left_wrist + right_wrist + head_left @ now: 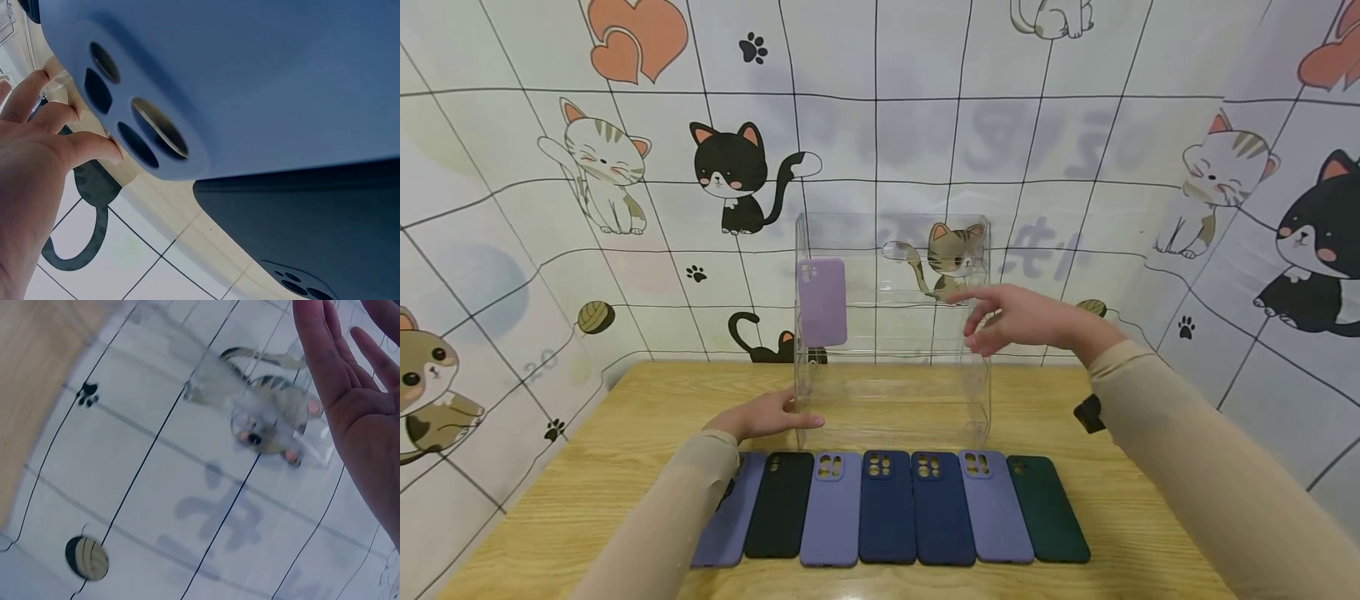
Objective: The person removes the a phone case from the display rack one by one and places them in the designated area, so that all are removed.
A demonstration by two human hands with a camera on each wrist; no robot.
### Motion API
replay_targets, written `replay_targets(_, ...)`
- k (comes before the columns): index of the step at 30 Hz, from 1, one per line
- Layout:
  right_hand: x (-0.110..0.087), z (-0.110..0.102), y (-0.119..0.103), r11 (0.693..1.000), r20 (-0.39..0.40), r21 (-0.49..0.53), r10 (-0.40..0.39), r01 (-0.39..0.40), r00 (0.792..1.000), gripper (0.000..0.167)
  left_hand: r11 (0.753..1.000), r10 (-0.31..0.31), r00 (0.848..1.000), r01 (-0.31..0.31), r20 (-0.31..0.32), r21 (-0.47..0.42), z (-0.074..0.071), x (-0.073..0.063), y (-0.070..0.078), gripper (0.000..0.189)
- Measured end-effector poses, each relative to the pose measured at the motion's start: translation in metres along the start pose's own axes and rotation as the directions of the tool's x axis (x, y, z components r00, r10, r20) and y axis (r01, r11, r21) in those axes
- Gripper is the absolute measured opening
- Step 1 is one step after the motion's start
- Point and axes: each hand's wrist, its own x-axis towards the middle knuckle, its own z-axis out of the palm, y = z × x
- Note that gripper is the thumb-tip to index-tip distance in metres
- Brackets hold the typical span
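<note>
A clear plastic tiered display rack (891, 390) stands on the table, with a light purple phone case (823, 304) upright on its upper left. My left hand (767, 414) holds the rack's lower left side, thumb across the front and fingers by the outer edge. In the left wrist view the bent fingers of that hand (37, 144) lie at the clear plastic. My right hand (1018, 317) is raised before the rack's right side, index finger stretched left, the others loosely bent. Nothing shows in that hand (362, 406) in the right wrist view.
Before the rack several phone cases lie in a row: lavender (831, 517), black (780, 508), navy (887, 517) and dark green (1051, 512) among them. The leftmost is partly hidden by my left sleeve. A cat-print wall covering (880, 133) hangs behind the wooden table (572, 467).
</note>
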Motion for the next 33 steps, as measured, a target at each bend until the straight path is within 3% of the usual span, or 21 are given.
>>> replay_targets(10, 0.081, 0.028, -0.048, 0.992, -0.072, 0.074, -0.092, 0.097, 0.993, 0.086, 0.999, -0.001, 1.0, 0.002, 0.007, -0.032, -0.002, -0.001, -0.002, 0.12)
replay_targets(16, 0.119, 0.047, -0.061, 0.984, -0.147, 0.121, -0.113, 0.131, 0.983, 0.089, 0.999, -0.017, 1.0, 0.017, 0.005, -0.047, -0.001, -0.001, -0.003, 0.121)
replay_targets(25, 0.145, 0.069, -0.066, 0.971, -0.203, 0.198, -0.093, 0.134, 0.975, 0.094, 0.998, -0.025, 1.0, 0.025, 0.005, -0.056, 0.002, 0.001, -0.002, 0.121)
replay_targets(33, 0.157, 0.086, -0.062, 0.969, -0.267, 0.169, -0.129, 0.178, 0.955, 0.088, 0.999, -0.027, 0.999, 0.028, 0.018, -0.046, -0.001, 0.001, -0.002, 0.119)
